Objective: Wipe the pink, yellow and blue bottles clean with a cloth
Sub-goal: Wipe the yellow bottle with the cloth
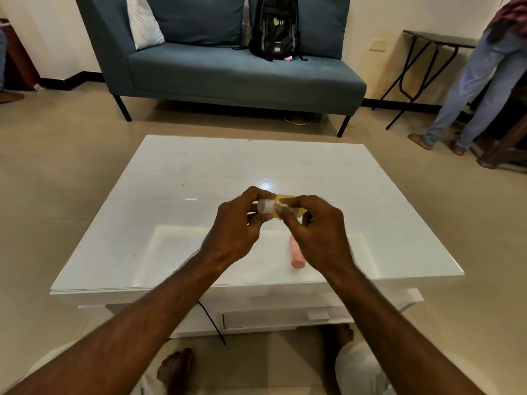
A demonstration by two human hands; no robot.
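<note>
The left hand (236, 223) is gripping what looks like the yellow bottle (285, 200) above the table (171, 223), and the right hand (313, 232) is pinching a cloth (281, 208) against it. The pink bottle (296, 252) is lying nearby on the table. I judge 1 of 3 is being wiped, and no blue bottle is showing.

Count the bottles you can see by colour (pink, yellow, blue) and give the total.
Pink bottle: 1, lying on the table
Yellow bottle: 1, held above it
Blue bottle: 0 in view
Total: 2
</note>
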